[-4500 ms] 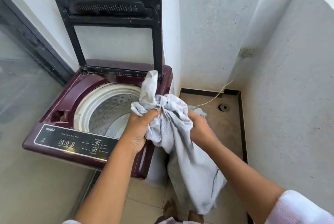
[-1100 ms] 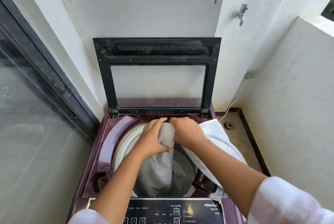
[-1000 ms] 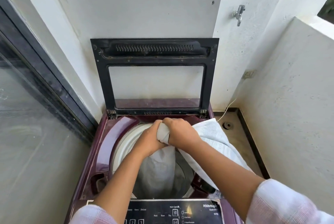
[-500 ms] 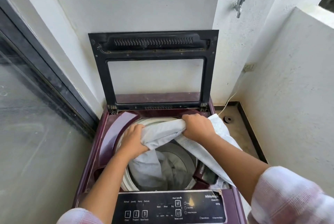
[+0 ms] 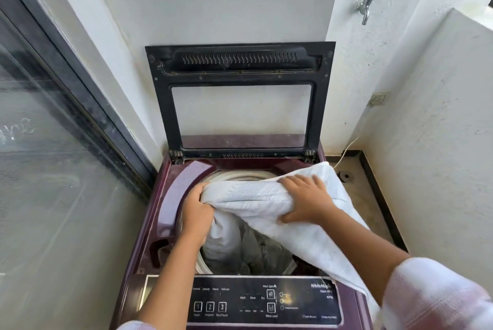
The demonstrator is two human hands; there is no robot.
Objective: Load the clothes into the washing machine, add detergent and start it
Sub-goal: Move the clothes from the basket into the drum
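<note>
A glass door (image 5: 48, 169) stands at the left. Beside it, the washer (image 5: 173, 196) has its lid (image 5: 240, 59) raised upright. The left hand (image 5: 196, 213) curls its fingers round the left end of a white cloth (image 5: 250, 199) at the drum's rim. The cloth spans the opening, part hanging inside above grey clothes (image 5: 262, 252), part trailing over the washer's right edge. The right hand (image 5: 306, 203) grips it, fingers over, thumb beneath. A tap (image 5: 364, 7) is on the right wall.
</note>
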